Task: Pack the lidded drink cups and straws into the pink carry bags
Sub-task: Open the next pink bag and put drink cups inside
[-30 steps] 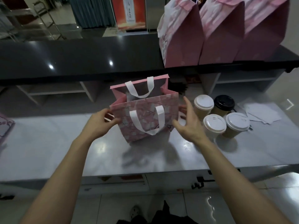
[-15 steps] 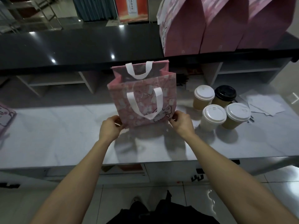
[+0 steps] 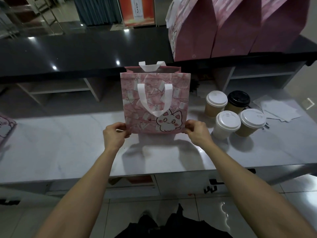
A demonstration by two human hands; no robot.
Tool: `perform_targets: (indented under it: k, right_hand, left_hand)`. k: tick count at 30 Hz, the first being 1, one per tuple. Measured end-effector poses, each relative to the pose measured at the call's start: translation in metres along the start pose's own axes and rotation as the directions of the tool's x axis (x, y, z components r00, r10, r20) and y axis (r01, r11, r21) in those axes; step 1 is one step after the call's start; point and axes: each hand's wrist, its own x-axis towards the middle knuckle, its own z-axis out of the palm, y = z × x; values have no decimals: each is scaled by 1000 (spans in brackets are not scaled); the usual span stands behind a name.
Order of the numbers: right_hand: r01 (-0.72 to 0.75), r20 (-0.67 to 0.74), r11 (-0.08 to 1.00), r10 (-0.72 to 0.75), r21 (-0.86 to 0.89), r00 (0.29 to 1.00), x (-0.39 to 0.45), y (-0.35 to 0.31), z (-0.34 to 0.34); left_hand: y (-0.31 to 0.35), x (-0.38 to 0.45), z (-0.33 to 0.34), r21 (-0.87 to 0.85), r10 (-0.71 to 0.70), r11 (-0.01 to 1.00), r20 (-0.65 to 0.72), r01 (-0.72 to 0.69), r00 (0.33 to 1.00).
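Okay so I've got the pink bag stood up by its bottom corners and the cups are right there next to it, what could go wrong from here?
1. The pink bag is steadied only by your left hand and right hand pinching its bottom corners; letting go could let it tip.
2. The nearest white-lidded cup stands close to your right hand, so a sideways reach might knock it.
3. The near handle hangs down the front; the far handle droops over the opening and may snag a cup going in.

pink carry bag [image 3: 154,93]: matt printed paper, white ribbon handles | counter [image 3: 60,143]: glossy pale marble-look | cups [image 3: 228,115] at 3 o'clock: paper, smooth plastic lids | rear ledge [image 3: 77,48]: glossy black
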Motion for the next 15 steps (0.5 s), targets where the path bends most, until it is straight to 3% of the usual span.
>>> perform_targets:
  k: [4, 6, 9, 11, 15]
  right_hand:
    - [19, 42, 998, -17, -60, 999, -14, 10, -2]
    - [36, 53, 987, -28, -157, 998, -21, 13, 0]
    - [62, 100, 947, -32, -315, 994, -23, 16, 2]
    - [64, 141, 917, -9, -394, 990, -20, 15, -1]
    - [-34, 175, 989, 59, -141, 983, -16, 15, -15]
  left_hand:
    - [-9, -3, 0, 38, -3, 999, 52, 1, 999]
    - [-16, -7, 0, 166, -3, 986, 74, -10, 997]
    - [-24, -9, -4, 456, 17, 887, 133, -77, 991]
    - [-25, -5, -10, 487, -20, 869, 205, -84, 979]
    - [-15, 7, -36, 312, -56, 948, 332, -54, 942]
